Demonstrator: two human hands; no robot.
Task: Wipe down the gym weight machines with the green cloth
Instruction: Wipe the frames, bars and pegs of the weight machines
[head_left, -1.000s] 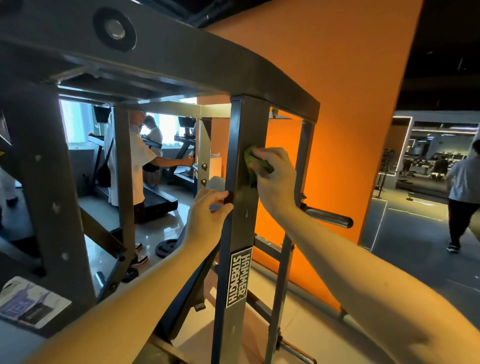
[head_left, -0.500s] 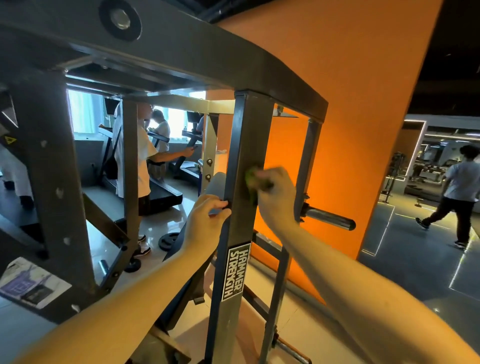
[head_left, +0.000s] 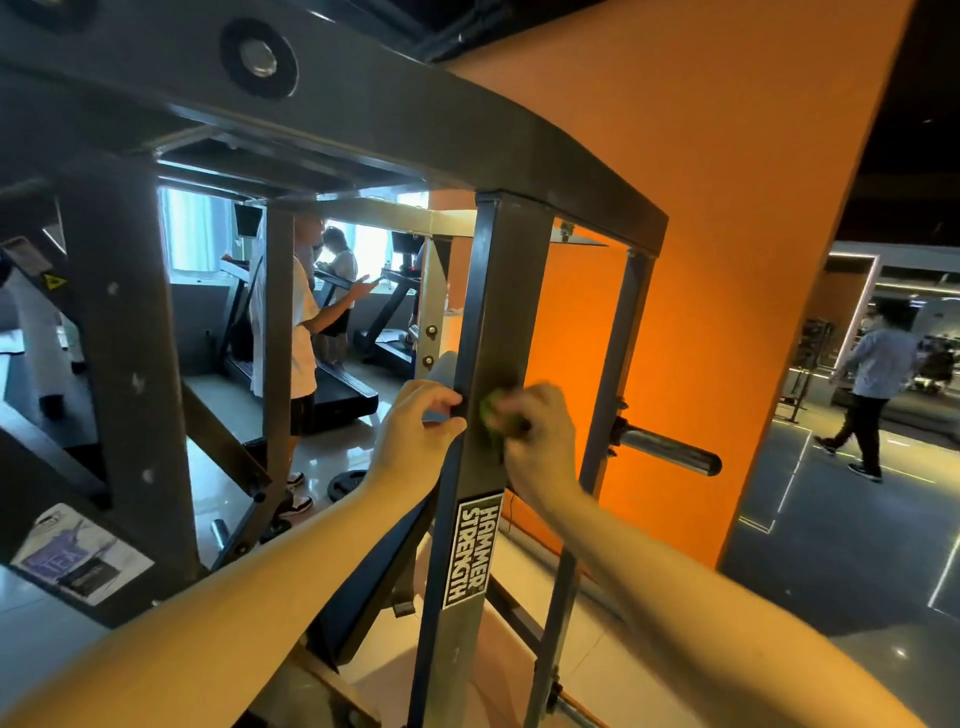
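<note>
Grey steel weight machine, box-section frame, paint dull with small pale chips on the left members. The right hand clenches the green cloth, bunched and pressed flat against the front face of the upright post, just above the black "HAMMER STRENGTH" label; hand and cloth are motion-blurred. The left hand grasps the same post at its left edge, level with the cloth, fingers curled round the corner. A bare chrome plate peg projects from the rear upright on the right. A printed sticker sits on the lower left frame member. An orange wall stands directly behind the machine. Pale glossy floor tiles lie beneath it, with a weight plate flat on them. Beyond the frame, one person stands on a treadmill by the windows. At right, another person walks across dark flooring.
</note>
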